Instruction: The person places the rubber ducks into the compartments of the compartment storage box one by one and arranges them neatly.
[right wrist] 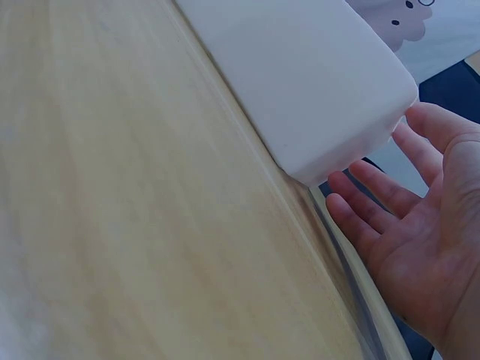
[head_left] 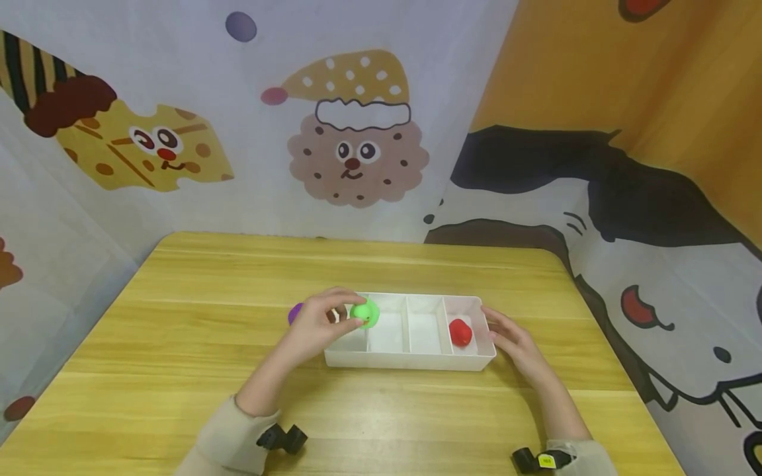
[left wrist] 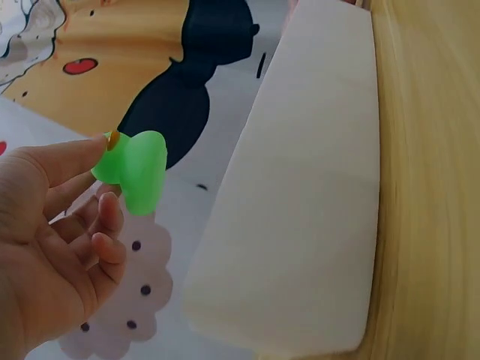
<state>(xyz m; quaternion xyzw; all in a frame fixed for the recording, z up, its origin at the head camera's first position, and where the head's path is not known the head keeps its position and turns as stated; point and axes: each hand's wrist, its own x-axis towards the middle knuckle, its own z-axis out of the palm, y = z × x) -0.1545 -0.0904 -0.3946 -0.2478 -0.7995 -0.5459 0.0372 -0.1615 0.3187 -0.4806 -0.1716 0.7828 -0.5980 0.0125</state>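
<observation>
My left hand pinches a small green toy duck between thumb and fingertips, over the left part of a white divided box. In the left wrist view the duck shows its orange beak by the thumb, and the other fingers curl loosely. The right hand is at the box's right end, fingers spread and fairly straight. Its fingertips are right at the end wall in the right wrist view, where the box shows its plain long side. A red toy lies in the rightmost compartment.
A purple object sits left of the box, mostly hidden behind the left hand. The wooden table reaches back to a cartoon-printed curtain. Each wrist wears a black camera mount.
</observation>
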